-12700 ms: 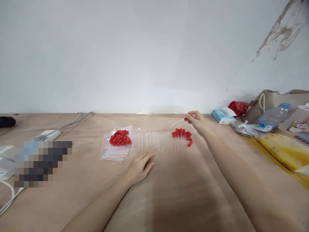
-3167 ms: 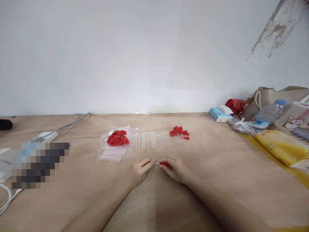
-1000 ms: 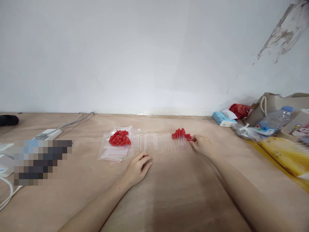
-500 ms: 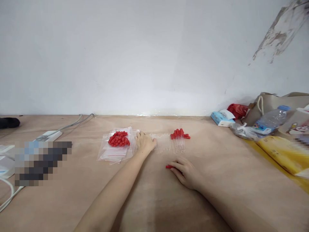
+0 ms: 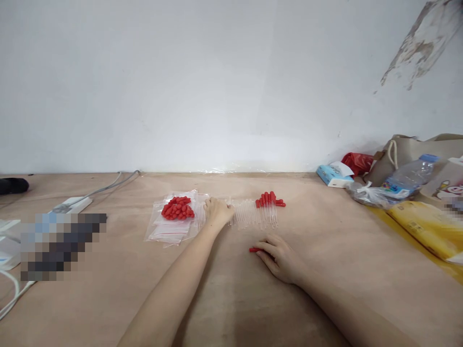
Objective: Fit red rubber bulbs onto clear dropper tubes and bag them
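Left of centre, a heap of loose red caps (image 5: 177, 208) lies on clear bags (image 5: 168, 230) on the worktop (image 5: 108, 289). Your left hand (image 5: 216, 212) reaches into the row of clear tubes (image 5: 246, 217), its grip curled over them; I cannot tell what it holds. Further right, only a few capped tubes (image 5: 269, 201) look finished, so most remain. Your right hand (image 5: 280, 255) pinches one red cap (image 5: 253, 249).

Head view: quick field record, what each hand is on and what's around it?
left hand: on the row of clear tubes, grip unclear
right hand: on the table, fingertips holding a red cap
loose caps: red pile on plastic bags
capped tubes: right end of row
far right: water bottle, tissue pack
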{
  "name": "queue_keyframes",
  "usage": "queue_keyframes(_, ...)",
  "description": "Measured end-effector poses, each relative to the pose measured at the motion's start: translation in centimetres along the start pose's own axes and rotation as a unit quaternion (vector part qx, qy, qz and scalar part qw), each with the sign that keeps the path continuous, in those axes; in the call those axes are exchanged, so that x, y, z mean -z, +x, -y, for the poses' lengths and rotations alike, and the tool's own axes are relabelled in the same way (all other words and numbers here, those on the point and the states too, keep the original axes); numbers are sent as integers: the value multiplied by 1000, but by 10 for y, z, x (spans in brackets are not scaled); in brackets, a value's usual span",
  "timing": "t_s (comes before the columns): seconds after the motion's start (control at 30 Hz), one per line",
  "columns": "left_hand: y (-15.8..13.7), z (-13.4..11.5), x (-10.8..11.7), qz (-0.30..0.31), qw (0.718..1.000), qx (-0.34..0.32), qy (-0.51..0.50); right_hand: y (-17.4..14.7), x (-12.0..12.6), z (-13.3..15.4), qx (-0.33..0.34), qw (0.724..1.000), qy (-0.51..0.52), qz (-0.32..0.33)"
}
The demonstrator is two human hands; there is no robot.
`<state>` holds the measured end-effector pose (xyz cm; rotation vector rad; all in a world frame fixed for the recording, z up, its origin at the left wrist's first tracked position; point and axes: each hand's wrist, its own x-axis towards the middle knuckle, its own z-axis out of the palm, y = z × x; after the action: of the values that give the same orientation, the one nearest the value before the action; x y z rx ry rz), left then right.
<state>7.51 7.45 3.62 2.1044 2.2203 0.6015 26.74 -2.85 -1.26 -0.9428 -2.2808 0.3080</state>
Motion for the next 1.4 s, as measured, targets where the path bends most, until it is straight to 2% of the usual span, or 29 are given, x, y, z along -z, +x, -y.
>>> queue_keyframes(0.1, -22, 16, 18, 5, 995, -92, -38, 1, 2, -1, -28, 998, 39, -27)
queue_keyframes(0.13, -33, 24, 22, 7, 989, -134, -56, 3, 4, -1, -43, 997, 53, -35)
queue_keyframes(0.17, -43, 33, 25, 8, 974, -205, -95, 5, 5, -1, -60, 995, 64, -42)
queue_keyframes(0.23, -64, 50, 26, 19, 951, -282, -127, 13, 7, 0, -93, 991, 78, -54)
queue_keyframes(0.3, -78, 64, 20, 7, 941, -314, -128, 23, 6, 1, -119, 987, 85, -64)
queue_keyframes(0.47, -85, 78, 1, -59, 919, -361, -147, 40, -11, 6, -133, 980, 95, -113)
queue_keyframes(0.57, -82, 79, -2, -61, 914, -373, -150, 38, -22, 7, -105, 980, 110, -126)
queue_keyframes(0.93, -82, 78, -2, -65, 894, -423, -134, 34, -20, 16, -56, 987, 144, -54)
queue_keyframes(1.1, -81, 80, -1, -56, 887, -442, -120, 34, -20, 16, -45, 987, 147, -52)
queue_keyframes(1.4, -84, 86, -7, -47, 872, -462, -155, 31, -23, 11, -24, 988, 146, -43)
